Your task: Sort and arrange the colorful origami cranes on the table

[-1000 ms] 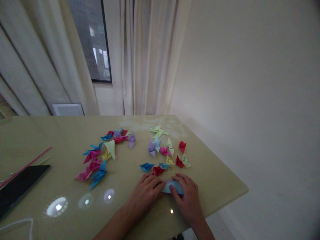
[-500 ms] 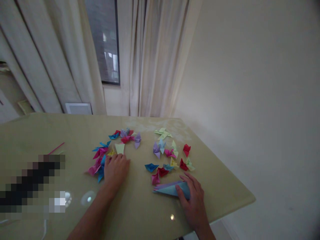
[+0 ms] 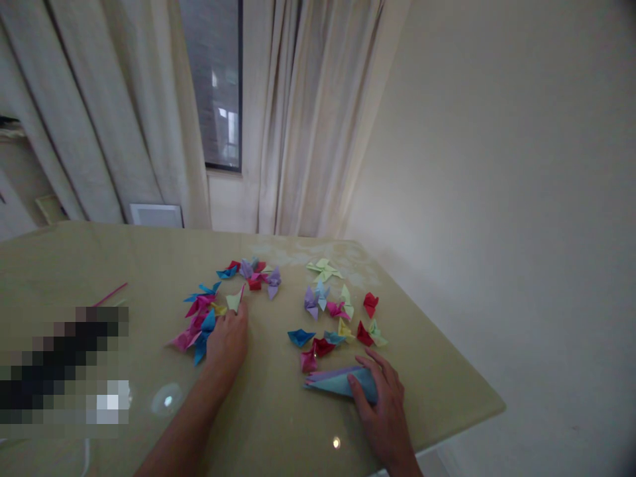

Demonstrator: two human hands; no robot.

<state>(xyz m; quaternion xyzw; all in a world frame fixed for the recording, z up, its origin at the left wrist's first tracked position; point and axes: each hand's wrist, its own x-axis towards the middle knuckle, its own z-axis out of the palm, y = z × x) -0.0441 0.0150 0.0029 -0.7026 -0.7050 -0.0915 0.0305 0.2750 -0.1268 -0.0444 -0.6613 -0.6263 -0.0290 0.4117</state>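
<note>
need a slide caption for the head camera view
Left hand at a pale green paper piece, right hand on folded light-blue paper, amid colourful origami on a glossy table.

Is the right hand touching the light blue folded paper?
Touching. The head view shows the right hand at the right end of the light blue folded paper, with its thumb lying across the paper's surface.

the long folded paper (image 3: pixel 338 382) is light blue and lilac. the left cluster of folded pieces (image 3: pixel 201 306) mixes magenta, blue, lilac, red, yellow and pale green; the right group (image 3: pixel 336 310), red, pink, lilac, yellow, two blues and pale green. the desk (image 3: pixel 437 377) is yellowish cream with whitish mottling, the curtains (image 3: pixel 313 132) plain cream, the thin stick (image 3: pixel 112 293) pink.
</note>
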